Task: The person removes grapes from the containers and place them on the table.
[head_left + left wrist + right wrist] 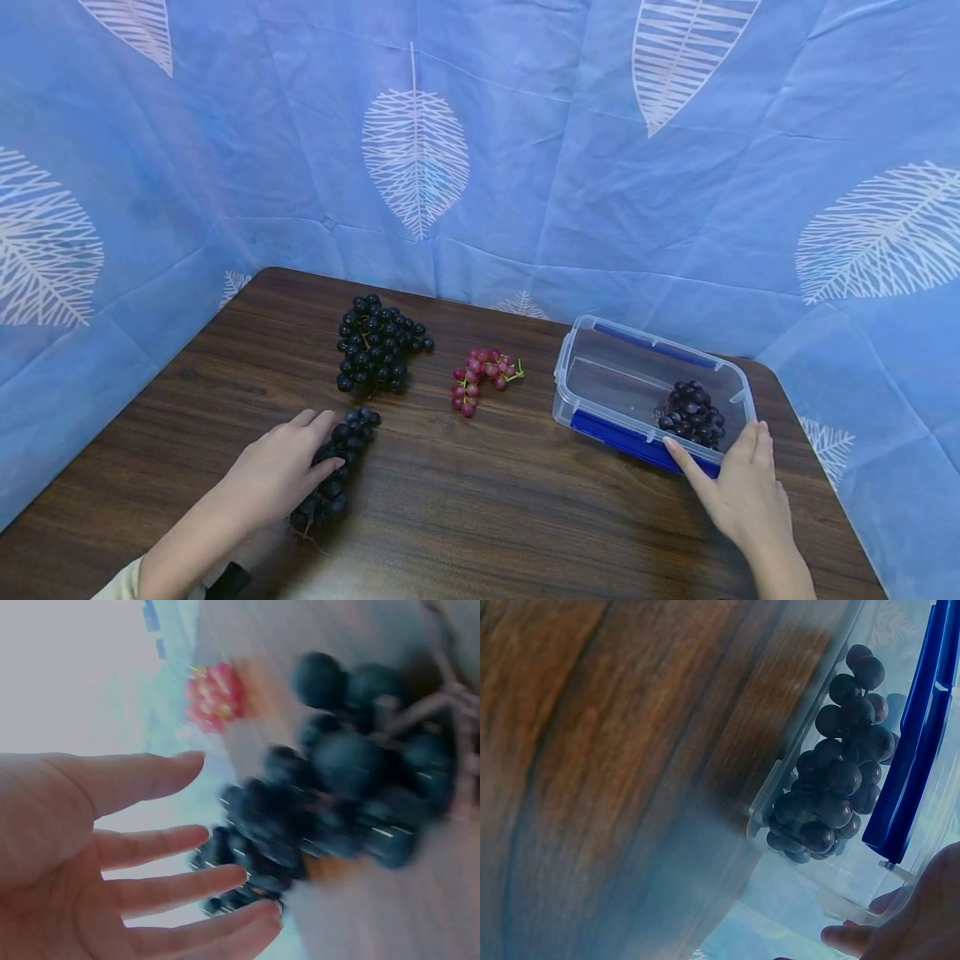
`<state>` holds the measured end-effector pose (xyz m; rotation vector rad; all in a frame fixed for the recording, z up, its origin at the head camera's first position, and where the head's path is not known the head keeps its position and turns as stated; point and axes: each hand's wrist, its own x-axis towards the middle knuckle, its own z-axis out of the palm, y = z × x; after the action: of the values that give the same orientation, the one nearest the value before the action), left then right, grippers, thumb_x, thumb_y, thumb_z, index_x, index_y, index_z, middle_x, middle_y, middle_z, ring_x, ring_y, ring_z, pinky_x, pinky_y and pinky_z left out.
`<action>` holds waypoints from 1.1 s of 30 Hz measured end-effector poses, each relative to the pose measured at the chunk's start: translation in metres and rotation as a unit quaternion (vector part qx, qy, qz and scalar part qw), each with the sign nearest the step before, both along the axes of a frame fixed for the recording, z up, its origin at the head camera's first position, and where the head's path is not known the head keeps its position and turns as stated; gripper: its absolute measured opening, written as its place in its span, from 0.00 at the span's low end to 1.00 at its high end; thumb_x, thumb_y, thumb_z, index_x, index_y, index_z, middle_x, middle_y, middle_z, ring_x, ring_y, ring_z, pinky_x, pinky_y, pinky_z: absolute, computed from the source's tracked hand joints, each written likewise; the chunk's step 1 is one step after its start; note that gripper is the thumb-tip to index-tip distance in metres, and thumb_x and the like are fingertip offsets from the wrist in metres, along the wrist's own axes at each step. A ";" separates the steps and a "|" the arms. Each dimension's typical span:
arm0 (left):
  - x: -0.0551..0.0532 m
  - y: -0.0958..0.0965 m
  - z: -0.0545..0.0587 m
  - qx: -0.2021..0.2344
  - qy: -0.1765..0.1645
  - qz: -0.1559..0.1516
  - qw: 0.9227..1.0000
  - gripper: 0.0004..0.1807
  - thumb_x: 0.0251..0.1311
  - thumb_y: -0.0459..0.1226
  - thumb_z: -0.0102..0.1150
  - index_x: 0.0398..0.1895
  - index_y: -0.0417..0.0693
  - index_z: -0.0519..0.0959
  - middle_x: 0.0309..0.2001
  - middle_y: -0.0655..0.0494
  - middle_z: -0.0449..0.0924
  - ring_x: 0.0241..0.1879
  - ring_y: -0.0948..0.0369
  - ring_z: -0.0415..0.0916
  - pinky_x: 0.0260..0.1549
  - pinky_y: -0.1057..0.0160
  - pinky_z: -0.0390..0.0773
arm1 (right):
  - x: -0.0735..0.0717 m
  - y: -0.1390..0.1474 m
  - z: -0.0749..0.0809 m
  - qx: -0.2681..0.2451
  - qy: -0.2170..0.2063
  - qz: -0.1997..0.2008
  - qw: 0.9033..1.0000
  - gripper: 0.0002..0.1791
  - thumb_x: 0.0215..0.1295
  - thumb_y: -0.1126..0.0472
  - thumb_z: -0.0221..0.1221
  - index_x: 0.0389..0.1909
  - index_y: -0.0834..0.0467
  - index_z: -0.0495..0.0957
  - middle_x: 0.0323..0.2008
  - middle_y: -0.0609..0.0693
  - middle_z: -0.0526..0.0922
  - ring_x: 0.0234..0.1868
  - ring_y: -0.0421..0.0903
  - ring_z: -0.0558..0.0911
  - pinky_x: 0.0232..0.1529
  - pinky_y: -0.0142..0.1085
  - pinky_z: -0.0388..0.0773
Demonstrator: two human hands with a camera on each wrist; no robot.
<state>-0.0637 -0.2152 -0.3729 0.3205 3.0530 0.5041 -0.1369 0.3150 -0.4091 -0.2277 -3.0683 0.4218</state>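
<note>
A bunch of dark grapes (348,442) lies on the table at front left. My left hand (288,467) is right beside and partly over it, thumb spread from straight fingers; in the left wrist view nothing sits between those fingers (180,892). At the right, a clear plastic container (622,383) with blue side latches holds a smaller bunch of dark grapes (693,414) in its near right corner. My right hand (750,492) grips that corner, thumb at the front side and fingers at the right end. Only part of the right hand (900,922) shows in the right wrist view.
A larger bunch of black grapes (378,342) lies behind the left hand. Some red grapes (480,375) on green stems lie mid-table. The brown wooden table (480,517) is backed by a blue leaf-patterned cloth (510,167).
</note>
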 end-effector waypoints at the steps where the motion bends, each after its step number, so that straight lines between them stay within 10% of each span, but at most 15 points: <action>1: 0.001 0.006 0.003 -0.007 0.015 -0.003 1.000 0.27 0.65 0.40 0.74 0.63 0.37 0.79 0.57 0.36 0.83 0.51 0.40 0.85 0.44 0.42 0.86 | 0.000 0.000 0.000 0.000 -0.001 -0.002 1.000 0.71 0.73 0.24 0.50 0.74 0.86 0.30 0.75 0.88 0.34 0.73 0.86 0.50 0.57 0.80 0.66; 16: 0.008 0.110 0.016 0.054 0.068 -0.116 0.989 0.24 0.69 0.42 0.71 0.64 0.41 0.80 0.57 0.48 0.84 0.52 0.49 0.85 0.41 0.52 0.89 | 0.000 0.000 0.002 -0.005 -0.018 -0.004 1.000 0.72 0.73 0.23 0.48 0.74 0.86 0.28 0.75 0.88 0.32 0.75 0.85 0.46 0.59 0.81 0.62; 33: -0.037 0.201 0.019 0.077 0.062 -0.169 0.981 0.25 0.77 0.46 0.62 0.70 0.43 0.78 0.62 0.50 0.82 0.59 0.53 0.83 0.52 0.58 0.86 | 0.002 -0.001 0.003 -0.003 -0.023 -0.002 1.000 0.72 0.73 0.22 0.46 0.74 0.85 0.27 0.75 0.87 0.31 0.76 0.84 0.44 0.60 0.81 0.61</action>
<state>-0.1005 -0.0140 -0.3543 0.8876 2.9841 0.7195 -0.1352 0.3141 -0.4063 -0.2475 -3.1108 0.4321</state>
